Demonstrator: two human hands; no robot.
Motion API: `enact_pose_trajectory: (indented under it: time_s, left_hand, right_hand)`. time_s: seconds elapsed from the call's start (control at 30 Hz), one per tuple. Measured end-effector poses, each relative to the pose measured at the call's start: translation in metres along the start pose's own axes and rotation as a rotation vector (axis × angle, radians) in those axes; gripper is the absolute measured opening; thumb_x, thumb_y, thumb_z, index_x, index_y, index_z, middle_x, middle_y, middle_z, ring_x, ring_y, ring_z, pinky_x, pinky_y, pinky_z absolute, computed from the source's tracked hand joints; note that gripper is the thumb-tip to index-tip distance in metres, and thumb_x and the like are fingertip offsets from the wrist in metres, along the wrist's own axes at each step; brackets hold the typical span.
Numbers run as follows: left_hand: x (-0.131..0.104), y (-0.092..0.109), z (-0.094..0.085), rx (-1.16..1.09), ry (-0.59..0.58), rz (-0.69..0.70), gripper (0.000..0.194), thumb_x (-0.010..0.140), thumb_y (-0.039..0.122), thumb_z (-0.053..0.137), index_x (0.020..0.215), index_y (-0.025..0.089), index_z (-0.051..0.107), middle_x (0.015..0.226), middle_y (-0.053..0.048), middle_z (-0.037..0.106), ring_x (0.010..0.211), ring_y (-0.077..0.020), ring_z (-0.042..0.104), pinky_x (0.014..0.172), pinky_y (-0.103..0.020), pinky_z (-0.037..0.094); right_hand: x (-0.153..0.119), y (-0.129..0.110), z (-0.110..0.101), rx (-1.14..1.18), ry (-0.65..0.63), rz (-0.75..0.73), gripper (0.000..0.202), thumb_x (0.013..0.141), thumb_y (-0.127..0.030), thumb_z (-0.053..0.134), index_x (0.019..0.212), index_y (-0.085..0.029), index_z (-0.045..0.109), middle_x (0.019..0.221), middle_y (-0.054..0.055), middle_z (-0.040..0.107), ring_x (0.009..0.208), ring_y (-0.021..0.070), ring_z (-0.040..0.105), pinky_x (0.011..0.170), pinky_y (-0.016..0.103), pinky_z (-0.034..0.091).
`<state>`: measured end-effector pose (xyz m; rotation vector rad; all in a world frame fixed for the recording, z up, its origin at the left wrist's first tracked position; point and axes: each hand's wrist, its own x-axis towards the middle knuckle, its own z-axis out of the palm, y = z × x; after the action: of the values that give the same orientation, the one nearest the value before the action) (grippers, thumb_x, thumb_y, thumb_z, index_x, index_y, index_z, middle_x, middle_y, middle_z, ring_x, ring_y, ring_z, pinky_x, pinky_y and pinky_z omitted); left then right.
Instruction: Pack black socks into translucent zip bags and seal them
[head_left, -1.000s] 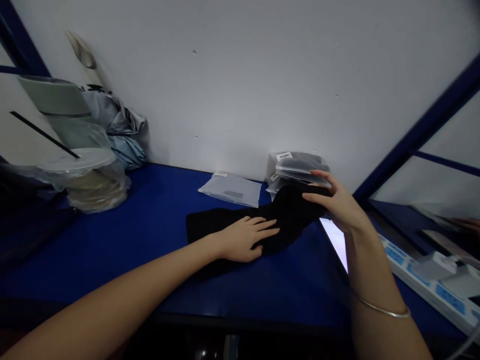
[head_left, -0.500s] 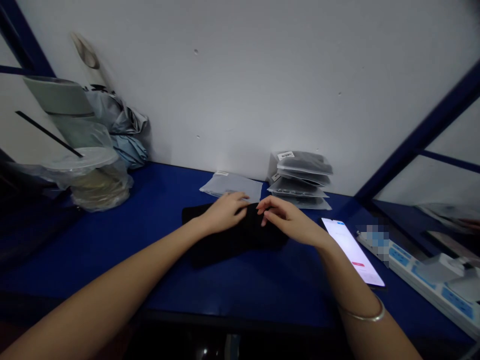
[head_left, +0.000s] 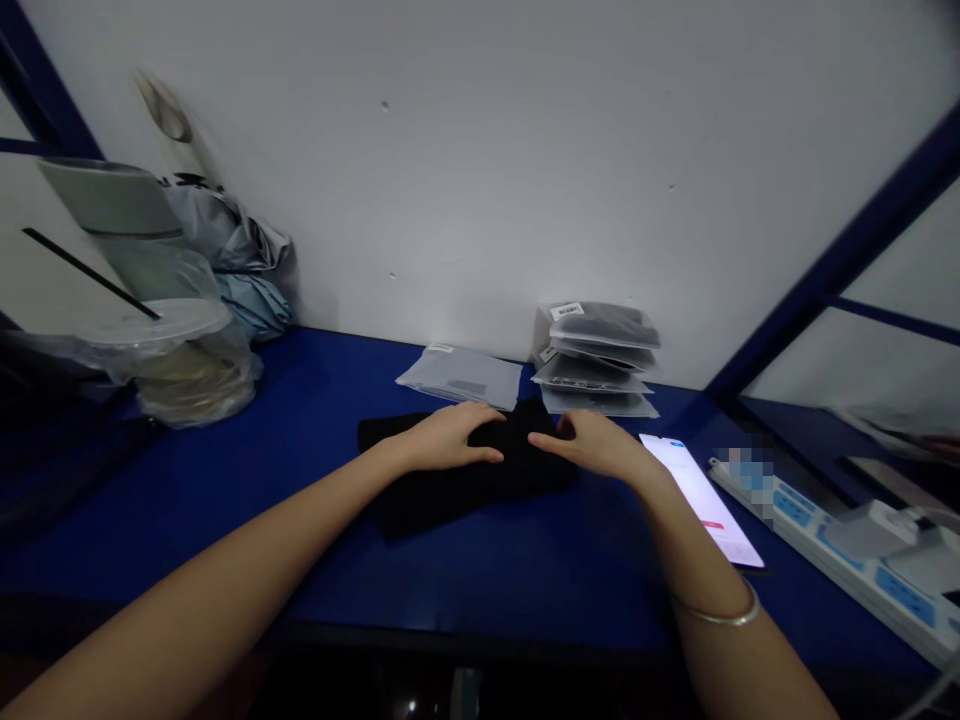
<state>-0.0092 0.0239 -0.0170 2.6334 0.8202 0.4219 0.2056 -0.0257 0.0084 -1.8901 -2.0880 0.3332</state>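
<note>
A folded black cloth (head_left: pixel 450 495) lies on the blue table, between and below my hands. My left hand (head_left: pixel 454 437) rests on the cloth's upper middle, its thumb stretched apart from the fingers. At the cloth's right part is my right hand (head_left: pixel 596 442), thumb pointing left and fingers curved behind the fabric. A bit of black cloth stands up between the two hands. The right fingertips are hidden, so whether they pinch the fabric does not show.
Behind the cloth lie a flat frosted bag (head_left: pixel 469 375) and a stack of bagged items (head_left: pixel 600 375). To the right are a lit phone (head_left: pixel 701 500) and a power strip (head_left: pixel 840 560). A plastic-wrapped cup (head_left: pixel 191 370), a green container (head_left: pixel 112 205) and an umbrella stand at the left.
The black fabric between my hands has risen into a peak. My right hand's fingers have moved behind the cloth, and my left thumb has spread away from its fingers.
</note>
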Motion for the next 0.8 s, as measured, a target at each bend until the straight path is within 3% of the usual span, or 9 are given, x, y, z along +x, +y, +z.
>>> enact_pose_trajectory:
  time_s: [0.1,0.27,0.4,0.57,0.67,0.8]
  left_hand:
    - [0.001,0.002,0.003,0.092,0.043,0.022,0.049,0.077,0.046,0.052,0.116,0.017,0.048,0.115,-0.009,0.053,0.104,-0.0228,0.050,0.087,-0.033,0.038]
    - [0.001,0.005,0.004,0.260,0.106,-0.014,0.053,0.075,0.055,0.049,0.111,0.017,0.050,0.110,-0.011,0.054,0.099,-0.0262,0.051,0.081,-0.035,0.039]
    - [-0.002,0.002,-0.006,0.291,0.100,-0.177,0.062,0.066,0.067,0.048,0.100,0.014,0.053,0.098,-0.013,0.058,0.087,-0.0284,0.055,0.070,-0.033,0.041]
    - [-0.005,-0.008,-0.022,0.122,-0.018,-0.370,0.064,0.063,0.068,0.048,0.101,0.017,0.054,0.093,-0.010,0.062,0.080,-0.0247,0.058,0.064,-0.028,0.040]
    - [-0.005,-0.013,-0.026,-0.007,-0.116,-0.401,0.048,0.060,0.059,0.056,0.083,0.017,0.061,0.079,-0.005,0.064,0.069,-0.0188,0.057,0.058,-0.024,0.037]
    - [-0.003,-0.012,-0.024,-0.201,-0.115,-0.373,0.026,0.064,0.042,0.056,0.065,0.017,0.059,0.059,0.001,0.057,0.054,-0.0123,0.050,0.049,-0.022,0.032]
  right_hand:
    - [0.002,0.000,0.001,0.093,-0.133,-0.073,0.043,0.067,-0.062,0.050,0.062,-0.019,0.048,0.061,0.002,0.054,0.053,0.0137,0.049,0.047,0.027,0.036]
    - [0.002,-0.007,0.002,0.302,-0.107,-0.016,0.036,0.063,-0.044,0.063,0.083,-0.018,0.048,0.079,0.004,0.058,0.067,0.0159,0.054,0.053,0.027,0.042]
    - [0.001,-0.006,-0.006,0.218,-0.023,0.031,0.030,0.062,-0.033,0.062,0.083,-0.019,0.046,0.083,0.004,0.057,0.074,0.0186,0.055,0.060,0.031,0.044]
    - [-0.006,-0.008,-0.015,-0.033,0.090,0.122,0.034,0.062,-0.029,0.059,0.091,-0.018,0.046,0.086,0.009,0.058,0.077,0.0260,0.058,0.059,0.035,0.043]
    - [-0.013,-0.024,-0.010,-0.220,0.233,0.162,0.041,0.064,-0.026,0.057,0.102,-0.016,0.045,0.094,0.016,0.057,0.080,0.0320,0.058,0.059,0.040,0.043]
    - [-0.021,-0.048,0.000,-0.232,0.298,0.030,0.047,0.068,-0.034,0.059,0.110,-0.017,0.046,0.098,0.017,0.056,0.085,0.0336,0.057,0.063,0.043,0.045]
